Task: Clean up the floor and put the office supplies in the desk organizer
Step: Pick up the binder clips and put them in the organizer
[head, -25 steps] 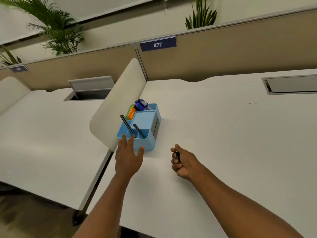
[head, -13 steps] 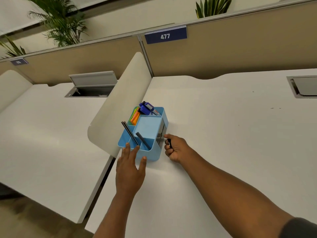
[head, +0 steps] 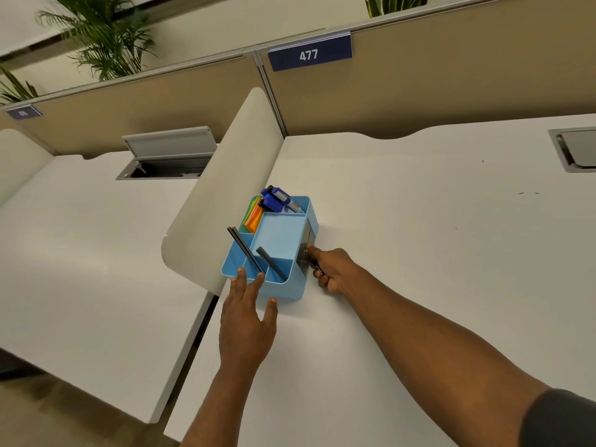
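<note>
Organizer [head: 283, 240] is steadied at 6 o'clock by L hand [head: 246, 321], fingers straight; R hand [head: 332, 269], at 3 o'clock, is curled round small dark item [head: 317, 266].

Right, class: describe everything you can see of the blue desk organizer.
The desk organizer is a light blue box, seemingly plastic, split into open-top compartments, upright on the white desk against the divider panel. It holds blue markers, coloured sticky notes and dark pens. The left hand touches its near wall with straight fingers; the right hand touches its grey side panel.
</note>
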Motion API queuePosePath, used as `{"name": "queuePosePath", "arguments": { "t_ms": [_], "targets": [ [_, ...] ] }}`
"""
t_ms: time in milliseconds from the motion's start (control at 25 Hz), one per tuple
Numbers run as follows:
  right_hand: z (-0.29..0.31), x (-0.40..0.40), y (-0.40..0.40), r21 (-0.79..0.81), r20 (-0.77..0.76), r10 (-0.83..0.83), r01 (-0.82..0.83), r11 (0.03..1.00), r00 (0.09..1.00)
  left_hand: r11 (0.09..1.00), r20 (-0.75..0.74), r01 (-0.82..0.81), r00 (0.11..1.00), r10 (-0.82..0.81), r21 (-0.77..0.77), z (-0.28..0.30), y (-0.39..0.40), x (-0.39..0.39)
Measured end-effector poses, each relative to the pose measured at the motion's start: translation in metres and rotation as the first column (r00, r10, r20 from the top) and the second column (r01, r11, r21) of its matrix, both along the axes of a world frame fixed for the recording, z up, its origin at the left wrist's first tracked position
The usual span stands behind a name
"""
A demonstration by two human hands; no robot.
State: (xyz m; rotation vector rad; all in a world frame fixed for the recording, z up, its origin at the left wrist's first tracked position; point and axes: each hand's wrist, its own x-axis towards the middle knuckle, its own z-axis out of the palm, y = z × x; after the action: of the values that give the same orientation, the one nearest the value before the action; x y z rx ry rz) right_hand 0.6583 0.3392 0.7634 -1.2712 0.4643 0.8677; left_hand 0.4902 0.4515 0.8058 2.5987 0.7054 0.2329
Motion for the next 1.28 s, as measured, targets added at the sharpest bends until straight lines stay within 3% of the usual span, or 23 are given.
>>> {"name": "queuePosePath", "arguments": {
  "t_ms": [360, 920, 1080, 1160, 1280],
  "targets": [
    [0.002, 0.009, -0.011, -0.026, 0.043, 0.146, -0.145, 0.989, 0.988, 1.0, -0.002, -0.028, 1.0, 0.028, 0.012, 0.0, -0.003, 0.001],
    [0.003, 0.002, -0.07, -0.048, 0.024, 0.043, -0.042, 0.998, 0.999, 0.999, 0.018, -0.02, 1.0, 0.019, 0.026, -0.002, -0.003, 0.002],
    [0.011, -0.005, -0.072, -0.134, 0.08, -0.041, 0.052, 0.99, 0.996, 1.0, 0.026, -0.015, 1.0, 0.015, 0.024, -0.001, -0.005, 0.001],
    [0.017, -0.008, -0.069, -0.084, 0.1, -0.145, 0.154, 0.984, 0.984, 0.999, 0.036, -0.015, 0.999, 0.014, 0.029, -0.002, -0.006, 0.002],
    [0.032, -0.011, -0.062, 0.146, 0.001, -0.249, 0.246, 0.958, 0.969, 0.999, 0.04, -0.023, 0.999, 0.022, 0.025, -0.005, -0.005, 0.002]
  ]
}}
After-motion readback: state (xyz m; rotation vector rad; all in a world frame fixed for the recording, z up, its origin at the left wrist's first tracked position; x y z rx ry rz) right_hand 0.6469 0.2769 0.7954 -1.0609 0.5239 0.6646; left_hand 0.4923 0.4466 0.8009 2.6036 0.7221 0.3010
